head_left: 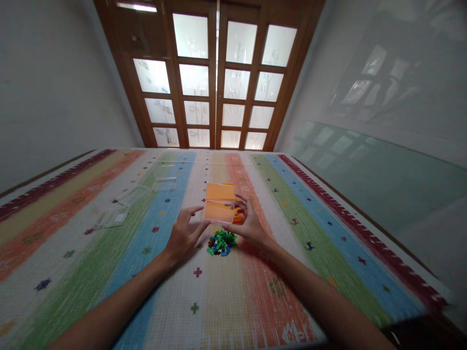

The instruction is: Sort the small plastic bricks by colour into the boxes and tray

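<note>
Between my two hands, above the striped cloth, is a clear plastic box (219,212) that looks orange, with an orange panel (220,191) behind its upper edge. My left hand (186,230) touches the box's lower left corner with the thumb, its fingers curved along the left side. On the right side, my right hand (250,221) grips the box, thumb at the bottom edge and fingers curled behind. Just below the box lies a small pile of green, blue, brown and white toy bricks (222,242) on the cloth.
Several clear plastic containers, one of them a tray (165,184), lie on the left part of the striped cloth (175,311). Wooden doors (218,58) with glass panes stand beyond the far edge, with pale walls on both sides.
</note>
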Demonstrator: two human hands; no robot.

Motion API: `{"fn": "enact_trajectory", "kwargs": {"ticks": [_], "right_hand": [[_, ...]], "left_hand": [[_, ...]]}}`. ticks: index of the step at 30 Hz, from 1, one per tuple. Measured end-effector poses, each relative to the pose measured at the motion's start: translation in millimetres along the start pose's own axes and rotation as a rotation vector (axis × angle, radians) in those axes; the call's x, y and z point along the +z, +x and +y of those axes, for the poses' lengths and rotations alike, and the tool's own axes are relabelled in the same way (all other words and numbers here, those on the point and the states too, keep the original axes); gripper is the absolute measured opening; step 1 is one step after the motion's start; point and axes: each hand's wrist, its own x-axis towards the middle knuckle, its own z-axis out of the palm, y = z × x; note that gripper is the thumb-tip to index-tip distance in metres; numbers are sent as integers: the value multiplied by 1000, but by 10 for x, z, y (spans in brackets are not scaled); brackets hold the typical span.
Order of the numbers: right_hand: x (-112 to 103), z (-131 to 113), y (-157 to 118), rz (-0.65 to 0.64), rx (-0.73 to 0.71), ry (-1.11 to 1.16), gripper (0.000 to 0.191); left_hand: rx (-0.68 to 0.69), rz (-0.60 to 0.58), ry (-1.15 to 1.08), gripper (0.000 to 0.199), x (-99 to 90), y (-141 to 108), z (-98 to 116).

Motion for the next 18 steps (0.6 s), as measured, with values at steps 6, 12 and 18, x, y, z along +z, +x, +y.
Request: {"fn": "enact_trajectory", "kwargs": {"ticks": [6, 12, 18], "right_hand": [[-185, -105, 105, -2, -44, -97, 85], [-723, -10, 123, 96, -7, -195, 86], [-1164, 196, -155, 134, 102, -308, 81]], "left_hand": [[99, -59, 6, 41, -29, 20, -9], [176, -133, 82, 45, -73, 60, -88], [154, -159, 164, 38, -77, 71, -237]]}}
